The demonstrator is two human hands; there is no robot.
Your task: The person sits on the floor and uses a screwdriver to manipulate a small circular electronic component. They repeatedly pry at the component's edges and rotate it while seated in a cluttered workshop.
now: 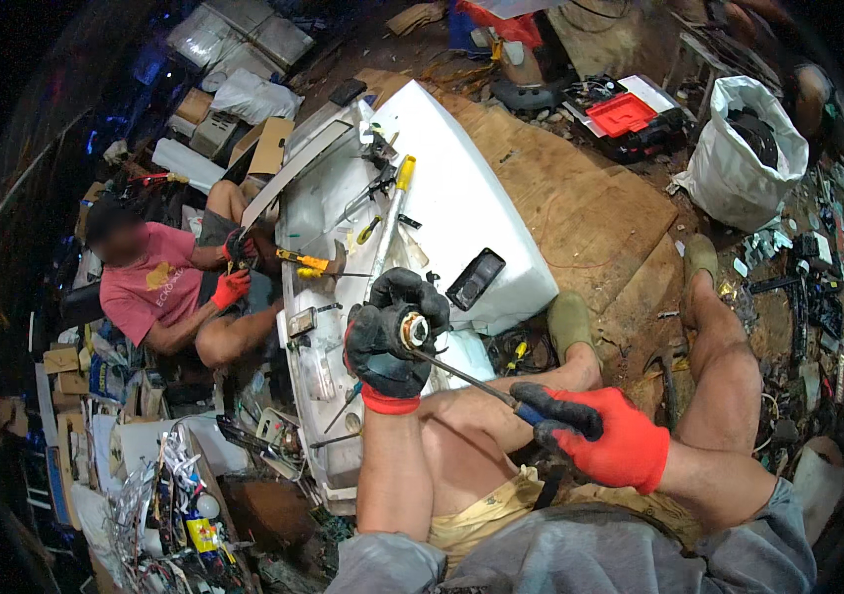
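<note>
My left hand (389, 342), in a black and red glove, is closed around a small round motor-like part (413, 329) with a copper-coloured ring and a pale centre. In my right hand (605, 436), gloved the same way, is a long-shafted screwdriver (471, 378) with a blue handle. The screwdriver's tip meets the round part or lies right beside it; exact contact is hidden. Just beyond my left hand, a black rectangular casing (476, 278) rests on a large white plastic housing (471, 188). A hammer (313, 261) with a yellow handle and a yellow-handled screwdriver (404, 178) lie there too.
At left sits a co-worker (169, 277) in a pink shirt and red gloves, close to the housing. A white sack (744, 158) and an opened case with a red tray (624, 116) stand at far right. Scrap (169, 505) is heaped at lower left; cardboard (560, 178) covers the floor.
</note>
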